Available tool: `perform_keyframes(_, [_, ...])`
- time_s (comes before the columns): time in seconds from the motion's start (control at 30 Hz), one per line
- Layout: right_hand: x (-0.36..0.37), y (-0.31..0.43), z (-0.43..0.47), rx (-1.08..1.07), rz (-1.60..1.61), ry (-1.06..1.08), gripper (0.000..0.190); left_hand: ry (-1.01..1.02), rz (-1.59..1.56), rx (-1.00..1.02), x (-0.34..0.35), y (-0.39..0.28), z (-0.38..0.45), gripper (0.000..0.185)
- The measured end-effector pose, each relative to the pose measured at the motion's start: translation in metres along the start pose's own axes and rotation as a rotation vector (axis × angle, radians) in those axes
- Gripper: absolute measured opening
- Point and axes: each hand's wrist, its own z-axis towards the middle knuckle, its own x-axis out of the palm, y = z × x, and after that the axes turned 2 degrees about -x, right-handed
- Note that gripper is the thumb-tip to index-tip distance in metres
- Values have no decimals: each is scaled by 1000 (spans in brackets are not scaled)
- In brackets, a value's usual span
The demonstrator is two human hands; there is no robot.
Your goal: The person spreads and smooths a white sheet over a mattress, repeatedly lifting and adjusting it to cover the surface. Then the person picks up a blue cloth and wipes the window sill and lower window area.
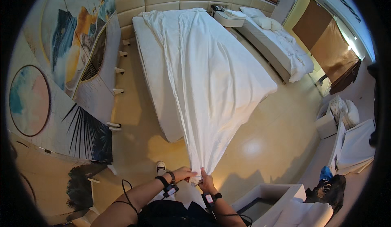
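A white sheet (207, 74) lies in long folds across a bed with a white mattress (152, 71) and runs off its foot towards me, drawn into a narrow bunch. At the near end of the bunch, my left hand (184, 174) grips the gathered edge from the left. My right hand (206, 182) holds the same bunch from the right, thumb pointing up along the cloth. Both hands are close together in front of my body. The mattress shows bare along its left side, while the sheet covers the right near corner.
Painted panels on casters (117, 71) stand at the left. Beyond the bed are a nightstand (227, 21) with a telephone and a second bed (275, 43). An open white box-like piece (293, 193) stands near right; dark clothing (328, 192) lies beside it.
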Motion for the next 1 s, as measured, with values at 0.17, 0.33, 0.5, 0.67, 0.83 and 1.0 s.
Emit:
perform_keyframes(0.17, [-16,13,-23,-203,-334,-40,47,-364,-221,177,-31,-28,56,24])
perform_keyframes(0.33, [-103,-22,5,-622,-1060,126,61,-1184,227,734,-73,-83,117,30])
perform_keyframes(0.5, [-12,19,-57,-165,-339,-100,59,-1243,409,318,-101,-131,125,39])
perform_keyframes(0.67, [-56,-4,-48,-184,-650,-194,56,-829,320,44,-120,-171,162,58])
perform_keyframes(0.83, [19,13,-76,-201,-187,-283,53,-955,266,234,-174,-170,182,55])
perform_keyframes(1.0, [21,27,-76,-203,-31,-468,63,-983,-528,705,-181,-149,116,33])
